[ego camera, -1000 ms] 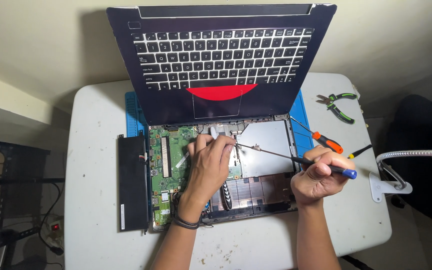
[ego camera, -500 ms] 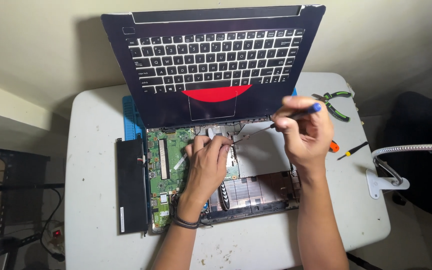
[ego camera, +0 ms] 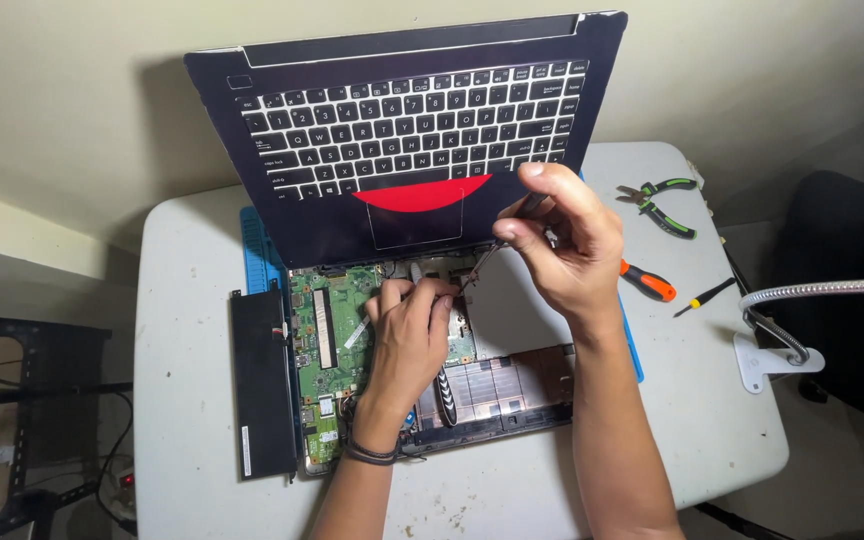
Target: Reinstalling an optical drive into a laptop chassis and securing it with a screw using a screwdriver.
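An opened laptop lies on a white table, its keyboard panel [ego camera: 402, 130] tilted up at the back and its green circuit board [ego camera: 324, 340] exposed. My left hand [ego camera: 410, 335] rests flat on the board's middle, fingertips pressing near the hinge. My right hand [ego camera: 564, 245] hovers above the base's right side and pinches a thin screwdriver [ego camera: 492, 250], whose tip points down to the spot by my left fingertips. A black battery [ego camera: 262, 385] lies along the left side of the base.
A blue mat [ego camera: 257, 255] lies under the laptop. An orange-handled screwdriver [ego camera: 649, 283], a small black screwdriver [ego camera: 704, 296] and green-handled pliers [ego camera: 660, 200] lie at the right. A gooseneck lamp arm [ego camera: 812, 292] is clamped at the table's right edge.
My right hand rose from the base's right front toward the hinge and turned the screwdriver steeper, tip near my left fingertips. The left hand stayed on the board.
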